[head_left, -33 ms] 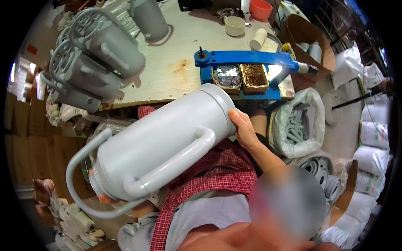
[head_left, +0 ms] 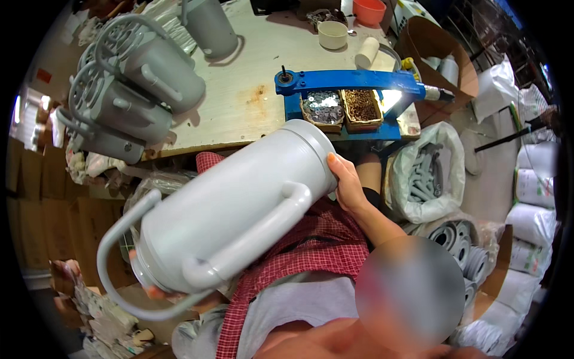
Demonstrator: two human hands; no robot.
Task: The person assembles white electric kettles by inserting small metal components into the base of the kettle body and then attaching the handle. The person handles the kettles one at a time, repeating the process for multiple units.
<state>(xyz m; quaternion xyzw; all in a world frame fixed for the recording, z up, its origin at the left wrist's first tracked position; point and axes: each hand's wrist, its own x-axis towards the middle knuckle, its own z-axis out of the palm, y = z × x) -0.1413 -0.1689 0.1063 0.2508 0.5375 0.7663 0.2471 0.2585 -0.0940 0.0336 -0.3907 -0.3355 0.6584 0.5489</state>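
A large light-grey thermos jug (head_left: 230, 200) lies tilted across my lap, its base to the upper right and its neck to the lower left. A side handle runs along its body, and a curved carrying handle (head_left: 106, 254) loops out past the neck. My right hand (head_left: 348, 179) grips the base end, thumb on the near side and the other fingers hidden behind. At the neck, my left hand (head_left: 156, 293) is mostly covered by the jug; its fingertips show against the neck's rim.
Several grey jugs (head_left: 167, 72) stand or lean on the worktable (head_left: 239, 128). A blue arm fixture (head_left: 353, 82) stands over trays of silver washers (head_left: 323, 106) and small brass-coloured parts (head_left: 361, 107). To the right are a sack (head_left: 452, 185) of grey handles and grey ring parts (head_left: 457, 242).
The jug's neck end and carrying handle have shifted slightly downward and to the right, along with my left hand. My right hand keeps its hold on the base.
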